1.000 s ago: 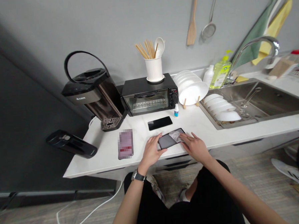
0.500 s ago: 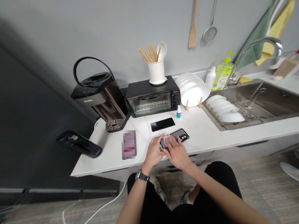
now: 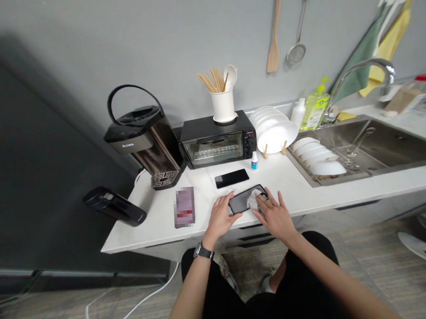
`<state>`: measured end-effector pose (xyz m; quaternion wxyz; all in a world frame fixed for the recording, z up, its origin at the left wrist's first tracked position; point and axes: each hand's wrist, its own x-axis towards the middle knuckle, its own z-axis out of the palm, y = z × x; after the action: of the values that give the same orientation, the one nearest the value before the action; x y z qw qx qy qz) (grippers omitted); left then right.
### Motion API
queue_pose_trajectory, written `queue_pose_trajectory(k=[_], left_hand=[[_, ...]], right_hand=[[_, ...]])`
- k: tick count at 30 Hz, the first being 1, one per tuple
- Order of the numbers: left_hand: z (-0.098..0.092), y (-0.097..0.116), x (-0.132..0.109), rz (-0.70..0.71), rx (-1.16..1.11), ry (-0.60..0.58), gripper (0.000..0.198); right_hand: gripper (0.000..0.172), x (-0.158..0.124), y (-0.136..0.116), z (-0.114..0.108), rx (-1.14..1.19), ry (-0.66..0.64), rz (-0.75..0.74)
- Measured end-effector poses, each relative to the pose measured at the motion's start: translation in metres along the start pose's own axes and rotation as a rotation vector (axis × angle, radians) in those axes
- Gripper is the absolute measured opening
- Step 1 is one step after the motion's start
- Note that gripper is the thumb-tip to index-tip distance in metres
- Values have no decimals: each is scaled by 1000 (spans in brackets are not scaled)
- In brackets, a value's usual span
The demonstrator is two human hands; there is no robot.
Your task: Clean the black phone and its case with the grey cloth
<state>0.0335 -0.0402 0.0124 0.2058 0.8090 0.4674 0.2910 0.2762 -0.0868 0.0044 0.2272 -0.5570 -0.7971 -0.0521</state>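
A black phone (image 3: 241, 202) lies flat near the front edge of the white counter (image 3: 293, 188). My left hand (image 3: 221, 218) holds its left end down, thumb and fingers pinched on the edge. My right hand (image 3: 275, 213) presses a small white cloth (image 3: 254, 198) onto the phone's right half, fingers spread over it. A second black phone (image 3: 231, 178) lies a little farther back, untouched. A small dropper bottle with a blue label (image 3: 254, 160) stands behind it.
A pink-cased phone (image 3: 184, 206) lies left of my hands. Behind stand a black water boiler (image 3: 144, 139), a toaster oven (image 3: 217, 140) with a utensil cup (image 3: 223, 104) on top, and a plate rack (image 3: 274, 130). The sink (image 3: 372, 144) with bowls is at right.
My right hand slid the white cloth from the phone's right end to its left, then back to the right. My left hand stayed on the phone's left end.
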Motion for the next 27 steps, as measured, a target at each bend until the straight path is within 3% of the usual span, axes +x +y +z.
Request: queue_pose_trajectory(k=[4,7,12,18,21,27], left_hand=[[-1,1,1,13,11,1,83],[-2,2,1,15,22,-9,80],[0,0,2,12,15,-17,76],[0,-6,-1,57,-6,-18,77],[0,-4,-3,22,13,-30,82],[0,1,-1,-28,23,-17,84]], right_hand=[[54,8,16,4,-59,53,43],[60,19,11,12,-58,70,67],[68,36,-27,29,-5,93,90],[53,31,-76,26,198,-27,-92],[49,19,-70,16,229,-53,-99],[46,1,-26,4,128,-36,-79]])
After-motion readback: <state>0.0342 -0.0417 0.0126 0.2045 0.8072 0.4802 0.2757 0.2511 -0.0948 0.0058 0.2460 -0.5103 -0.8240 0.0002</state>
